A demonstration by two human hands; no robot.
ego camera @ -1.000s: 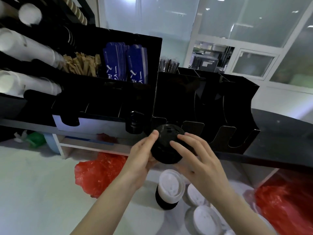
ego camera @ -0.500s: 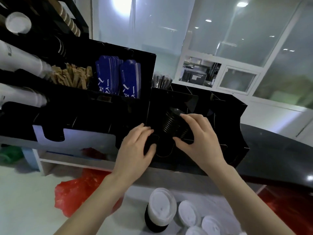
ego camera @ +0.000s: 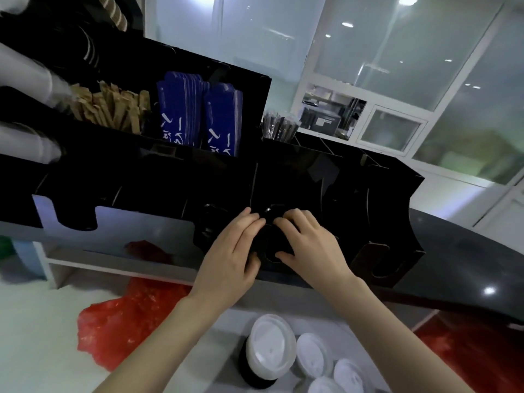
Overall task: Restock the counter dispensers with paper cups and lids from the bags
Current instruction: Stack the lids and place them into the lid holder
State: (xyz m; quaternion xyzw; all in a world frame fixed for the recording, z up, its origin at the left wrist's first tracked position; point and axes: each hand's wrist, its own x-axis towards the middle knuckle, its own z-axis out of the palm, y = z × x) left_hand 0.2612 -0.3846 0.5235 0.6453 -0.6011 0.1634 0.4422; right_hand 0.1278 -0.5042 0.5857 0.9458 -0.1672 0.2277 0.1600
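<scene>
Lids [ego camera: 270, 236], black and stacked, sitting in the front slot of the black counter dispenser [ego camera: 377, 199], mostly lost against the dark acrylic so that only a glossy rim shows between the fingers. Left hand [ego camera: 232, 256] laid on the stack from the left, fingers only slightly bent and pressed flat against it, thumb low by the slot's front edge. Right hand [ego camera: 309, 245] mirroring from the right, fingertips meeting the left ones at the top of the stack, thumb tucked under near the cut-out. Neither wrapped around the lids, as far as visible; more a push than a grasp.

Down below, on the pale floor, more lids: a white-topped black stack [ego camera: 269, 350] standing tilted, with further white lids [ego camera: 314, 354] just beside it to the right. Red plastic bag [ego camera: 113, 330] crumpled to the left, another red bag [ego camera: 482, 350] at the lower right edge. Up in the left organiser [ego camera: 136, 177], brown wooden stirrers [ego camera: 110, 109], blue paper packets [ego camera: 198, 112], and white paper cups [ego camera: 25, 80] lying sideways in tubes. Wrapped straws [ego camera: 279, 127] upright behind the dispenser.
</scene>
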